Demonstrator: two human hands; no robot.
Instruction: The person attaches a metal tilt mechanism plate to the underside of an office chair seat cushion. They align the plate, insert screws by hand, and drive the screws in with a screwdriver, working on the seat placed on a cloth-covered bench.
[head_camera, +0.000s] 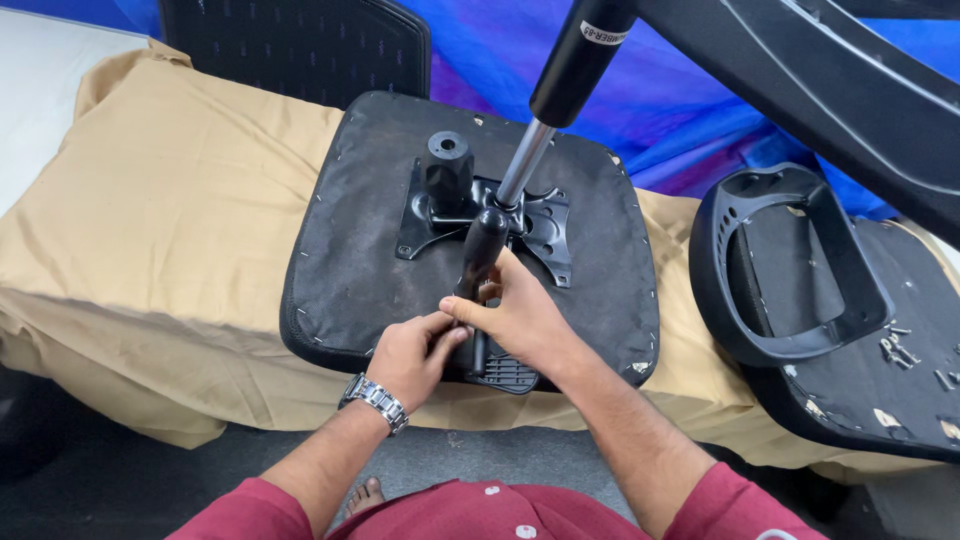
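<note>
An upturned black office chair seat (350, 240) lies on a table under a tan cloth (170, 210). A black metal mechanism plate (540, 225) is bolted to its middle, with a round black knob (447, 165) on it. A gas lift cylinder (560, 85) rises from the plate at a slant. My right hand (520, 320) is closed around a black lever handle (480, 250) that runs from the plate toward me. My left hand (410, 355), with a metal watch on its wrist, pinches the same lever just below.
A black chair base arm (830, 80) crosses the top right. A second seat (880, 390) with a black plastic armrest loop (770, 270) and several loose screws (900, 350) lies at the right. A mesh backrest (295, 45) stands behind. Blue sheeting (660, 100) covers the back.
</note>
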